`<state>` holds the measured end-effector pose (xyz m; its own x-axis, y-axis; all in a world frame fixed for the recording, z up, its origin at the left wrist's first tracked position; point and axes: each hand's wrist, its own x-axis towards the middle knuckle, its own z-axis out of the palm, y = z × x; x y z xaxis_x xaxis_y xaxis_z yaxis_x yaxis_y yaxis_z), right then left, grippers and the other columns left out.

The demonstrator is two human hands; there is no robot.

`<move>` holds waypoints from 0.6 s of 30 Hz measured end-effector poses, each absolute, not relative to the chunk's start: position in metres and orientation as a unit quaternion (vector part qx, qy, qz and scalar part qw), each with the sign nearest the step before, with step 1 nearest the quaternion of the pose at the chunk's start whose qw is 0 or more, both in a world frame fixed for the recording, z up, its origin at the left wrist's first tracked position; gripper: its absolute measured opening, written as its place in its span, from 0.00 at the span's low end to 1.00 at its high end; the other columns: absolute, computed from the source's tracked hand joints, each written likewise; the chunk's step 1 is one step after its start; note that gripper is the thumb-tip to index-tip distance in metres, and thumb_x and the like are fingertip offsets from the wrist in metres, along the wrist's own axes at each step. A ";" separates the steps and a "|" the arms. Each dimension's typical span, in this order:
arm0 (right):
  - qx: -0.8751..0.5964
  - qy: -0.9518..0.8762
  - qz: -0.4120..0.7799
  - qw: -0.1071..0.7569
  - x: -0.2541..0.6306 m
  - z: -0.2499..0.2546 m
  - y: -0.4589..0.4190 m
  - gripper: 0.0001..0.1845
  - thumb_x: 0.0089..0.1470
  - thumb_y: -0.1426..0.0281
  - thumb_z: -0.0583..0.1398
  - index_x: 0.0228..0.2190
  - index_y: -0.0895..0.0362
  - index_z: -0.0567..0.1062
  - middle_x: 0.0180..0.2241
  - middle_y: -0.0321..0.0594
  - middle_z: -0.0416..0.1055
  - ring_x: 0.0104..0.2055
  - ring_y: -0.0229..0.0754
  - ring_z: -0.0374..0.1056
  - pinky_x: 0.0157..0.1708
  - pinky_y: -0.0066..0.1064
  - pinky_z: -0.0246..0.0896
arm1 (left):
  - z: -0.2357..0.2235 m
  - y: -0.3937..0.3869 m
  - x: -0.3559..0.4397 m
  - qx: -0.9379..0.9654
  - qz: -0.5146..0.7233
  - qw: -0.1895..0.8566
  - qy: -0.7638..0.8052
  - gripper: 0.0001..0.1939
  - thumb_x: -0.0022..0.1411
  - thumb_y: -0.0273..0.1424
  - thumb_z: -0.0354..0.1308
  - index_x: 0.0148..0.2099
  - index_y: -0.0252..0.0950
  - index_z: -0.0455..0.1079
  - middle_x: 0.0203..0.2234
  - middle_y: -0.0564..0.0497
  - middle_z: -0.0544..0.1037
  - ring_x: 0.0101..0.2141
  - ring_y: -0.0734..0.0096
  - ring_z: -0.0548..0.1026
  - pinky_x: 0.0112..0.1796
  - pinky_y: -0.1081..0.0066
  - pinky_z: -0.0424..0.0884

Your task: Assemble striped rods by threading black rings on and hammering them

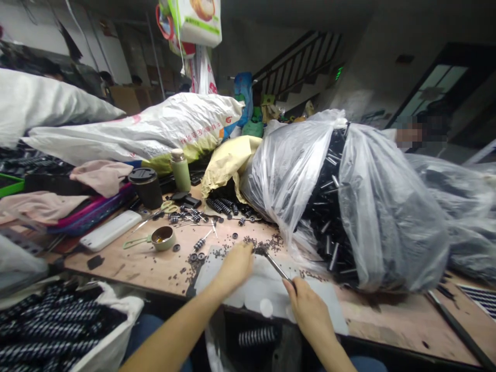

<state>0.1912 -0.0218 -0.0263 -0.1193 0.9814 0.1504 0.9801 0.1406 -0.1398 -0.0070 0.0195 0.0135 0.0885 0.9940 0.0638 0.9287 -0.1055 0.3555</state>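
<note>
My right hand [308, 307] is closed around the near end of a thin metal rod [277, 267]. The rod's far end carries a dark piece and points toward scattered small black parts [273, 242]. My left hand [237, 266], slightly blurred, is beside that far end with its fingers drawn together. What the fingertips hold, if anything, is hidden. Below both hands lies a grey sheet [256, 287] on the wooden table [368, 318].
A clear plastic bag [391, 217] of black tubes bulks at the right. A measuring cup [163, 238], a green bottle [180, 170] and a black-lidded cup [146, 188] stand left. A sack of black-and-white ribbed pieces [50, 325] sits at lower left.
</note>
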 end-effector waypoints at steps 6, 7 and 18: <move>-0.625 -0.758 -0.105 0.154 0.196 -0.057 -0.010 0.24 0.57 0.54 0.37 0.23 0.54 0.62 0.25 0.41 0.66 0.29 0.45 0.65 0.27 0.33 0.54 | 0.021 0.164 -0.081 0.554 0.141 0.033 0.819 0.27 0.62 0.35 0.37 0.57 0.19 0.50 0.47 0.24 0.63 0.48 0.45 0.64 0.44 0.55 0.60; -0.619 -0.760 -0.113 0.165 0.195 -0.061 -0.009 0.24 0.57 0.54 0.37 0.23 0.54 0.62 0.24 0.41 0.66 0.29 0.45 0.64 0.27 0.33 0.54 | 0.019 0.180 -0.089 0.547 0.139 0.033 0.825 0.28 0.62 0.37 0.36 0.58 0.21 0.50 0.47 0.25 0.63 0.49 0.44 0.63 0.44 0.53 0.60; -0.618 -0.736 -0.184 0.205 0.187 -0.091 0.000 0.17 0.57 0.59 0.45 0.24 0.54 0.63 0.24 0.40 0.64 0.30 0.46 0.61 0.28 0.34 0.52 | -0.016 0.229 -0.077 0.622 0.103 0.053 0.774 0.23 0.54 0.42 0.46 0.47 0.36 0.68 0.49 0.38 0.67 0.49 0.44 0.61 0.46 0.48 0.55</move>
<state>0.1873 0.0005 -0.0912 -0.1521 0.8345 0.5296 0.9855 0.1690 0.0168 -0.0771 0.2294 -0.0159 -0.2195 0.9745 0.0462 0.9525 0.2038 0.2262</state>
